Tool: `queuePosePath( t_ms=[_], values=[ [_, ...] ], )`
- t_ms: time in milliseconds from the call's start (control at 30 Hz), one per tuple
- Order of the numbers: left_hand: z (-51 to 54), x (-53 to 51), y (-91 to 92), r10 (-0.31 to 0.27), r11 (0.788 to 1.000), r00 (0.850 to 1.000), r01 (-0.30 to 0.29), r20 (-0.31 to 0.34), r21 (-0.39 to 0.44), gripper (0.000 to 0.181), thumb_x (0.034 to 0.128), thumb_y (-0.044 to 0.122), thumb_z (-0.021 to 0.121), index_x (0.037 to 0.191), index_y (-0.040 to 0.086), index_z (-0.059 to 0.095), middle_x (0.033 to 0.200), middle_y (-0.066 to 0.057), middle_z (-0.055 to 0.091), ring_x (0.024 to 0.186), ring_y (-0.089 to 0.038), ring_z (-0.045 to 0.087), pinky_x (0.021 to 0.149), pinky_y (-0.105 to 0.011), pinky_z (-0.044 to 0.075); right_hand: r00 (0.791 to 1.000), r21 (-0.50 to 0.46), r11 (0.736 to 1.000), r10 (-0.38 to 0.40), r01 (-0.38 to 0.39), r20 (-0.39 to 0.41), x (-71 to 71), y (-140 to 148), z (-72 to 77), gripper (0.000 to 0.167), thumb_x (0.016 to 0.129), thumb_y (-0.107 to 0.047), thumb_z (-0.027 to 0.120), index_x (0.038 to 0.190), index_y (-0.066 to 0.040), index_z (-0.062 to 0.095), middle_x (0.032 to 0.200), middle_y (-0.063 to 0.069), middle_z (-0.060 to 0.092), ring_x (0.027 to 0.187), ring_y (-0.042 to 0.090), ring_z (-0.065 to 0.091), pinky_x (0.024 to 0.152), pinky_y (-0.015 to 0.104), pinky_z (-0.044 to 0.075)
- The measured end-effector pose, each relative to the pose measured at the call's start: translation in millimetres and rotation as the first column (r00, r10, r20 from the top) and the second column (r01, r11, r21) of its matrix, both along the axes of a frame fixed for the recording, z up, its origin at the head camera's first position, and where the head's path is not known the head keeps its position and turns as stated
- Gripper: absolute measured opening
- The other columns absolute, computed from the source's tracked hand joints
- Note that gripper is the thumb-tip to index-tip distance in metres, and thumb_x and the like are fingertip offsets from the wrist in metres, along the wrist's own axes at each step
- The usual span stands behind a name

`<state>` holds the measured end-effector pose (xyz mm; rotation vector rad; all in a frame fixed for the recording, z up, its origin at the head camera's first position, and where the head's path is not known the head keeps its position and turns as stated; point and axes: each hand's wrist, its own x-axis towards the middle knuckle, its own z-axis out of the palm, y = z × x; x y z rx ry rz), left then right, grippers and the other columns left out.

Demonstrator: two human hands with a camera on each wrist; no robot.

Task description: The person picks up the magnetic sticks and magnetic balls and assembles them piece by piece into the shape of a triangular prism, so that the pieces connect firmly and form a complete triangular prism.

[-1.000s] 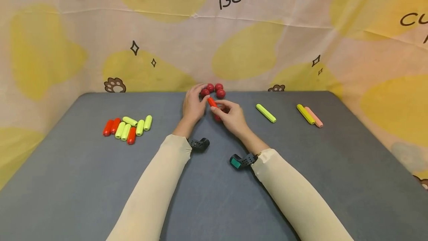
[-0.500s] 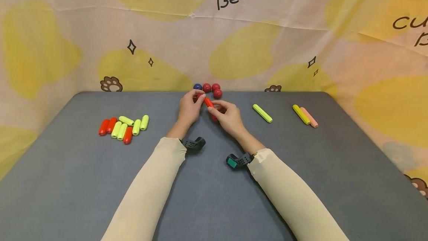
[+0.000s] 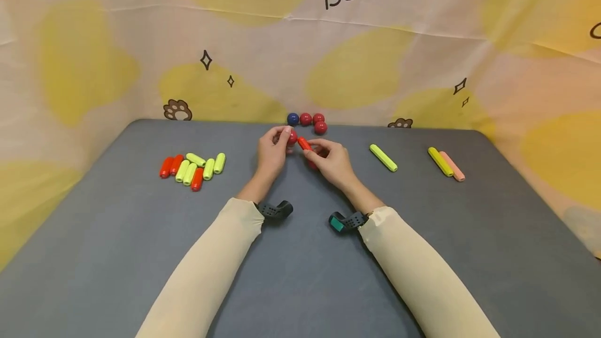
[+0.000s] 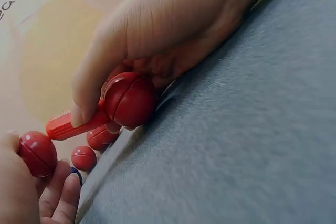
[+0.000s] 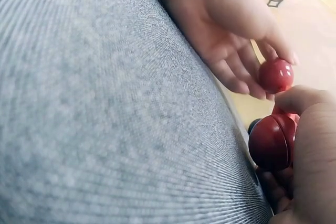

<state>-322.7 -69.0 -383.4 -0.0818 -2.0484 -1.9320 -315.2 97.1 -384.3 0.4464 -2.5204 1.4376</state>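
Basically, the red ball (image 3: 292,136) could roll in the left hand (image 3: 271,154), or the red rod (image 3: 304,143) skew, if a push comes off-axis; rod's over the 12 o'clock side of the desk (image 3: 300,275); in head view, long axis runs 10:30 to 4:30, free tip toward 10:30; contact unclear; left pinches ball, nearly closed; right hand (image 3: 334,165) curls round rod; near-end ball (image 4: 131,99) at 4:30.

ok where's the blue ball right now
In the head view, the blue ball is near the middle of the far edge of the table, just left of a red ball.
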Motion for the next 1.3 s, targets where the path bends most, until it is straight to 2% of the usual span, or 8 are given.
queuePosePath(
  t_ms=[233, 400, 533, 667, 900, 1033, 1167, 1300],
  values=[
    [-1.6, 11.6, -2.9, -0.023, 0.999, 1.0, 0.023, 0.001, 0.038, 0.036, 0.1041, 0.026, 0.057, 0.124, -0.002, 0.066, 0.112, -0.021, 0.07, 0.088, -0.022, 0.07, 0.078, -0.038, 0.062, 0.999, 0.021, 0.999, 0.042, -0.042, 0.003, 2.4, 2.1, 2.5, 0.03, 0.092, -0.026, 0.074, 0.118, -0.011, 0.075, 0.087, 0.013, 0.074, 0.069, 0.015, 0.061, 0.061, 0.023, 0.046],
    [-2.5, 15.2, -7.3, 0.013, 0.998, 1.0, -0.013, -0.01, 0.067, 0.034, 0.1036, 0.025, 0.058, 0.123, -0.001, 0.067, 0.111, -0.02, 0.07, 0.082, -0.014, 0.068, 0.075, -0.035, 0.061, 0.993, 0.061, 0.991, 0.121, -0.121, 0.003, 2.6, -2.6, 0.1, 0.027, 0.091, -0.026, 0.075, 0.114, -0.011, 0.076, 0.082, 0.009, 0.071, 0.067, 0.014, 0.058, 0.058, 0.023, 0.044],
    [-2.7, 17.1, -7.6, -0.026, 1.0, 1.0, 0.026, 0.001, -0.009, 0.034, 0.1028, 0.026, 0.06, 0.123, 0.0, 0.068, 0.112, -0.019, 0.072, 0.085, -0.014, 0.069, 0.07, -0.028, 0.06, 0.992, 0.054, 0.99, 0.13, -0.129, -0.005, 2.8, -4.1, -0.8, 0.026, 0.091, -0.025, 0.075, 0.113, -0.011, 0.076, 0.084, 0.008, 0.072, 0.07, 0.015, 0.059, 0.062, 0.024, 0.045],
    [-1.2, 23.5, -6.7, -0.111, 0.985, 0.994, 0.112, 0.016, -0.134, 0.036, 0.1029, 0.028, 0.059, 0.129, 0.005, 0.066, 0.12, -0.017, 0.072, 0.1, -0.025, 0.072, 0.077, -0.039, 0.061, 0.991, 0.065, 0.989, 0.136, -0.136, 0.005, 2.7, -3.0, -0.2, 0.028, 0.091, -0.026, 0.075, 0.114, -0.01, 0.075, 0.089, 0.009, 0.074, 0.074, 0.015, 0.06, 0.066, 0.025, 0.046],
    [1.7, 52.2, -11.8, -0.11, 0.91, 0.992, 0.123, 0.056, -0.395, 0.056, 0.1038, 0.034, 0.055, 0.153, 0.011, 0.042, 0.148, -0.011, 0.057, 0.116, -0.026, 0.068, 0.097, -0.044, 0.055, 0.988, 0.055, 0.987, 0.149, -0.151, 0.025, 1.9, 2.1, 1.4, 0.028, 0.093, -0.026, 0.073, 0.114, -0.008, 0.075, 0.09, 0.009, 0.074, 0.074, 0.012, 0.057, 0.064, 0.023, 0.044],
    [1.3, 77.8, -30.0, -0.118, 0.863, 0.992, 0.128, 0.05, -0.489, 0.051, 0.103, 0.027, 0.056, 0.148, 0.007, 0.046, 0.141, -0.012, 0.059, 0.117, -0.026, 0.066, 0.101, -0.043, 0.053, 0.989, 0.03, 0.989, 0.141, -0.142, 0.032, 1.8, 2.0, 1.7, 0.027, 0.092, -0.025, 0.074, 0.113, -0.008, 0.076, 0.089, 0.009, 0.074, 0.072, 0.011, 0.057, 0.063, 0.022, 0.043],
    [0.5, 100.8, -62.4, -0.081, 0.791, 0.996, 0.04, -0.039, -0.611, 0.031, 0.099, 0.017, 0.063, 0.128, 0.006, 0.064, 0.119, -0.011, 0.069, 0.105, -0.024, 0.068, 0.092, -0.043, 0.056, 0.989, 0.024, 0.989, 0.143, -0.144, 0.033, 1.5, 0.6, 1.5, 0.027, 0.091, -0.025, 0.074, 0.112, -0.008, 0.076, 0.088, 0.009, 0.075, 0.071, 0.008, 0.056, 0.063, 0.021, 0.043],
    [-0.4, 115.7, -97.2, 0.005, 0.725, 0.98, -0.14, -0.199, -0.674, 0.021, 0.0922, 0.008, 0.069, 0.112, 0.005, 0.072, 0.109, -0.013, 0.072, 0.101, -0.028, 0.065, 0.088, -0.046, 0.052, 0.989, 0.026, 0.989, 0.144, -0.145, 0.039, 1.2, 0.1, 1.0, 0.027, 0.091, -0.025, 0.074, 0.112, -0.008, 0.076, 0.088, 0.009, 0.075, 0.071, 0.008, 0.056, 0.064, 0.021, 0.043]
  ],
)
